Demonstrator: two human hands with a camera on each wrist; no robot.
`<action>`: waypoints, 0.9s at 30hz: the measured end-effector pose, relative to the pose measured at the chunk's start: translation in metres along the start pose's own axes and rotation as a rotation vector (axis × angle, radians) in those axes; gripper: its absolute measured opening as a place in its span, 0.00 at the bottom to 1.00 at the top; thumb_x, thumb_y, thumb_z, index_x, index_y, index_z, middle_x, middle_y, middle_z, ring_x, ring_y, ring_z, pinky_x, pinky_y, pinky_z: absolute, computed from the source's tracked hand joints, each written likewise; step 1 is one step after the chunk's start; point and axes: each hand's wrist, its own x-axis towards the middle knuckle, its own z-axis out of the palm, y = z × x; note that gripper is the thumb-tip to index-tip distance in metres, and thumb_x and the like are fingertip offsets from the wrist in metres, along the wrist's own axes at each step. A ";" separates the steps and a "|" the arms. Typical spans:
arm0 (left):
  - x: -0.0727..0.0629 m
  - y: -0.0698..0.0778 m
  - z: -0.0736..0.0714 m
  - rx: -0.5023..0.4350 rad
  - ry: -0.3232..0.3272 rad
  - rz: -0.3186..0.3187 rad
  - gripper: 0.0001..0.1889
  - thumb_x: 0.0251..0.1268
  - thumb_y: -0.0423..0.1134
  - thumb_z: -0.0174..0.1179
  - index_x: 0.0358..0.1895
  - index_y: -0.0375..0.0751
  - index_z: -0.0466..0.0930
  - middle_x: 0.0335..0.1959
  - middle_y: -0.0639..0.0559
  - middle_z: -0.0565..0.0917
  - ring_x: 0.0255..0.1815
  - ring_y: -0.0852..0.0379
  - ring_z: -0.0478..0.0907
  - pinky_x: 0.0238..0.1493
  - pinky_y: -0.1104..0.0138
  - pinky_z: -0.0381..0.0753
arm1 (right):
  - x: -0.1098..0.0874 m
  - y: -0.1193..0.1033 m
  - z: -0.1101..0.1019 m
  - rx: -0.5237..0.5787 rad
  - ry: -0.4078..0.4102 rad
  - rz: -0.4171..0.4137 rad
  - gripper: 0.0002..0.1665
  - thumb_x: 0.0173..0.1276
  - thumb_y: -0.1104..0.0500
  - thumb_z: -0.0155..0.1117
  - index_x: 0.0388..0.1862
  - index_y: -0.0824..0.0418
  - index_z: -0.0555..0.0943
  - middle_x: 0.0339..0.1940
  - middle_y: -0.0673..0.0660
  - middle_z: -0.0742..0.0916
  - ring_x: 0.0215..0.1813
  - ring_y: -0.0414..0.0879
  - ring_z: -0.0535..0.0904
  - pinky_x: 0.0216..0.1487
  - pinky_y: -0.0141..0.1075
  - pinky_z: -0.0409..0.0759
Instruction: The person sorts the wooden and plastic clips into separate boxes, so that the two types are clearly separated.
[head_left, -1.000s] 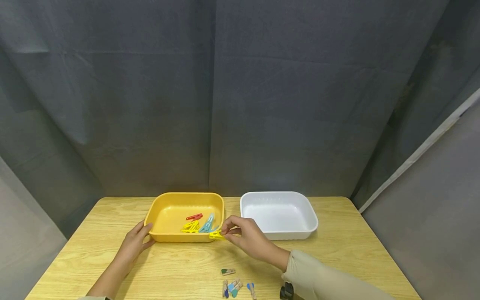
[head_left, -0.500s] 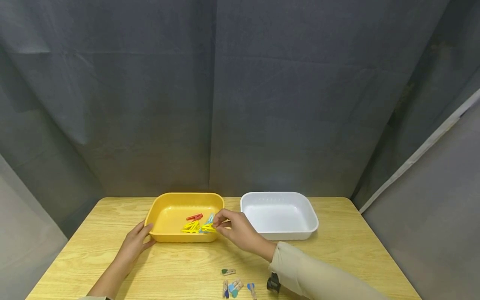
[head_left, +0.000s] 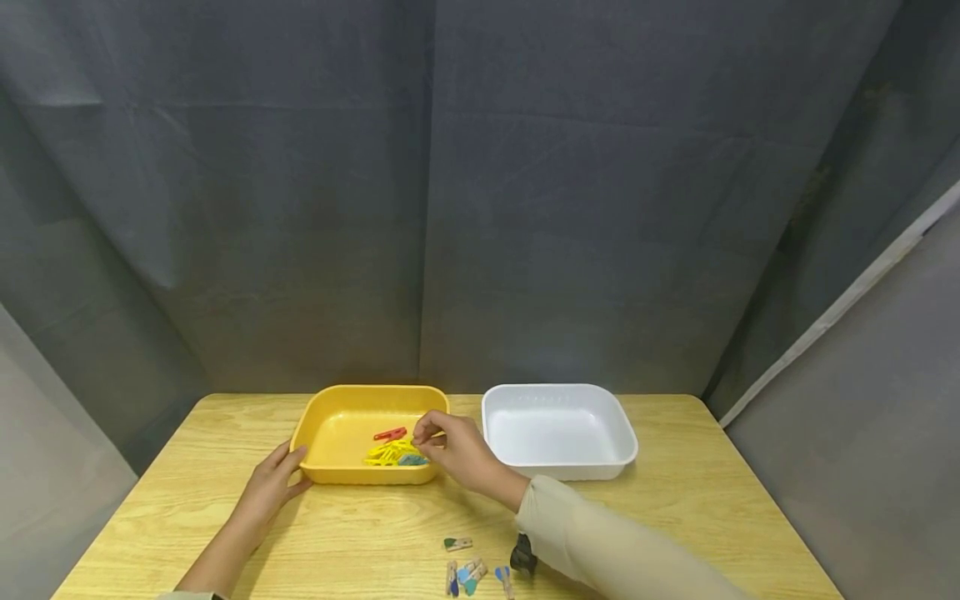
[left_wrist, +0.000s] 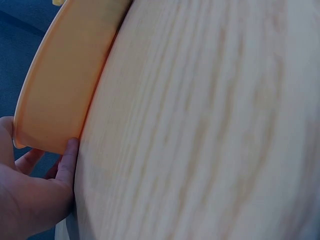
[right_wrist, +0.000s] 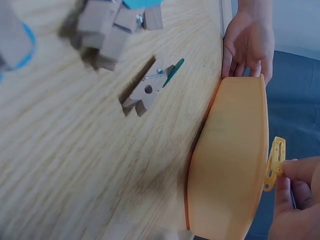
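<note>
A yellow basin (head_left: 330, 475) stands at the left of the table, with red, yellow and blue plastic clothespins inside. My left hand (head_left: 267, 490) grips its near left corner; in the left wrist view the thumb (left_wrist: 69, 162) lies against the outer wall and the fingers reach round the end. Over the basin's right side, my right hand (head_left: 465, 454) pinches a yellow clothespin (right_wrist: 276, 162) between thumb and fingertips, seen just above the rim in the right wrist view. A red clothespin (head_left: 391, 434) lies behind the yellow clothespins (head_left: 385, 452); a blue clothespin (head_left: 412, 460) lies partly hidden.
To the right stands a white basin (head_left: 558, 472), with nothing seen inside. Small wooden clothespins with coloured ends lie near the table's front, including one with a green end (head_left: 458, 543) apart from a small pile (head_left: 472, 574). A grey curtain (head_left: 420, 208) hangs behind the table.
My right hand has moved left with the yellow clothespin, from the basin's near right corner to above the clothespins inside. The left hand has stayed on the basin.
</note>
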 end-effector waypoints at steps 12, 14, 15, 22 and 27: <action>-0.002 0.001 0.000 0.006 -0.002 0.012 0.39 0.84 0.60 0.44 0.83 0.37 0.49 0.82 0.35 0.53 0.80 0.34 0.55 0.72 0.53 0.75 | 0.020 0.005 0.017 0.012 0.014 0.034 0.10 0.67 0.76 0.67 0.42 0.63 0.82 0.39 0.55 0.88 0.45 0.46 0.87 0.48 0.26 0.87; -0.003 0.001 0.000 0.007 -0.002 0.011 0.39 0.84 0.59 0.44 0.83 0.37 0.48 0.82 0.35 0.53 0.80 0.34 0.54 0.72 0.54 0.75 | 0.023 0.005 0.020 0.016 0.010 0.033 0.11 0.67 0.76 0.67 0.42 0.64 0.82 0.39 0.55 0.88 0.44 0.46 0.87 0.48 0.26 0.87; -0.002 0.001 0.000 0.006 -0.001 0.009 0.39 0.83 0.60 0.44 0.83 0.37 0.49 0.82 0.36 0.53 0.80 0.34 0.55 0.72 0.54 0.75 | 0.024 0.005 0.021 0.019 0.008 0.032 0.10 0.67 0.76 0.67 0.42 0.64 0.82 0.39 0.55 0.88 0.44 0.47 0.87 0.47 0.26 0.87; -0.003 0.001 0.000 0.004 0.004 0.006 0.39 0.83 0.60 0.44 0.83 0.37 0.49 0.82 0.36 0.54 0.80 0.35 0.55 0.71 0.55 0.76 | 0.032 -0.001 0.028 0.028 0.006 0.040 0.10 0.68 0.75 0.68 0.42 0.63 0.82 0.40 0.56 0.89 0.43 0.42 0.86 0.46 0.25 0.86; -0.002 0.001 -0.001 0.006 0.005 0.002 0.39 0.83 0.60 0.44 0.83 0.37 0.48 0.82 0.36 0.54 0.80 0.35 0.55 0.71 0.55 0.76 | 0.038 -0.004 0.033 0.034 0.004 0.065 0.09 0.68 0.75 0.67 0.43 0.64 0.82 0.41 0.57 0.89 0.42 0.38 0.84 0.45 0.24 0.85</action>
